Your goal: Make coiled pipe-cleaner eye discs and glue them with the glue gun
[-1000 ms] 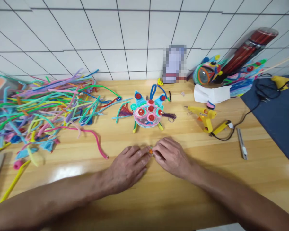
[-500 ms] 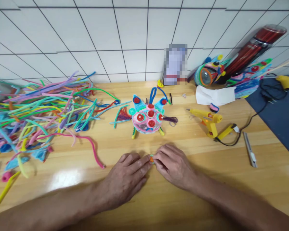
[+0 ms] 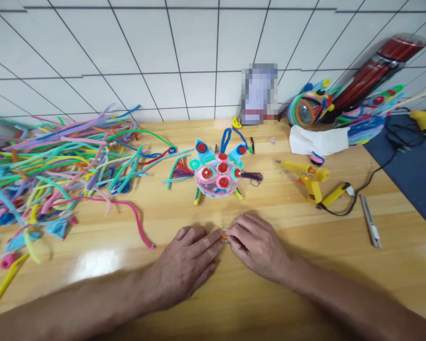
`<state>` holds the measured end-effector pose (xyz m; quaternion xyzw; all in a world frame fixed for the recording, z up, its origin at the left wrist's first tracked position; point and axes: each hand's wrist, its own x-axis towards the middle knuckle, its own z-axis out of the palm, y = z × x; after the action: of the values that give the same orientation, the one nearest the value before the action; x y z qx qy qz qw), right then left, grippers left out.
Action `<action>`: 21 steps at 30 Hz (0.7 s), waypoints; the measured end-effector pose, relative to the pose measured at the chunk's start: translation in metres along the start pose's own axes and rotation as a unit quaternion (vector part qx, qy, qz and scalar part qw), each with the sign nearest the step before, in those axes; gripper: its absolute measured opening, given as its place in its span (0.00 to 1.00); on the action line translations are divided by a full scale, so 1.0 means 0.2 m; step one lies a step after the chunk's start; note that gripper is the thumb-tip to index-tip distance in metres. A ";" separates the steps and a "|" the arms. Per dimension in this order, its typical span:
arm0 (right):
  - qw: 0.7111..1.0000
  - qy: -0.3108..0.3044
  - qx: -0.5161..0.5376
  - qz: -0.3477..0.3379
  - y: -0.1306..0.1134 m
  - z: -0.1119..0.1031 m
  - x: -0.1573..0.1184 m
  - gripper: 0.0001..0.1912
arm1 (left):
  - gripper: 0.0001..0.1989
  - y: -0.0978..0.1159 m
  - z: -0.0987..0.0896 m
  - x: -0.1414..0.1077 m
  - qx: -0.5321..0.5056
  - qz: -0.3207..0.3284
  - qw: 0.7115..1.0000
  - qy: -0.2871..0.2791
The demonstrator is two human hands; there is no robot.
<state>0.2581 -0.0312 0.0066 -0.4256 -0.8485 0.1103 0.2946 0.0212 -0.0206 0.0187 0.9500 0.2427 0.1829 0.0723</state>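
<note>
Near the front middle of the wooden table, my left hand (image 3: 190, 258) and my right hand (image 3: 257, 244) meet at a small orange and green coil (image 3: 224, 234). The fingers of both hands are closed on it from either side and cover most of it. Just beyond them lies a colourful animal-face figure (image 3: 218, 175) of fuzzy stems, with red discs, two blue horns, side tassels and a blue loop on top.
Loose fuzzy stems (image 3: 71, 161) cover the left side. To the right are a yellow glue gun (image 3: 308, 177) with its cord, a cutter (image 3: 370, 221), white paper (image 3: 318, 140) and a leaning red flask (image 3: 376, 71). A phone (image 3: 258, 94) leans on the wall.
</note>
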 end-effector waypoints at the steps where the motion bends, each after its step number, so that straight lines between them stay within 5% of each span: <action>1: 1.000 0.002 0.000 -0.002 0.00 0.00 0.00 0.09 | 0.16 0.00 0.00 0.00 -0.001 0.001 1.000 0.000; 21: 1.000 -0.003 -0.021 -0.019 0.01 0.00 0.01 0.09 | 0.18 -0.01 0.03 -0.01 0.007 0.007 1.000 0.003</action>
<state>0.2589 -0.0292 0.0073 -0.4155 -0.8593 0.0884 0.2850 0.0198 -0.0201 0.0126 0.9515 0.2378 0.1845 0.0637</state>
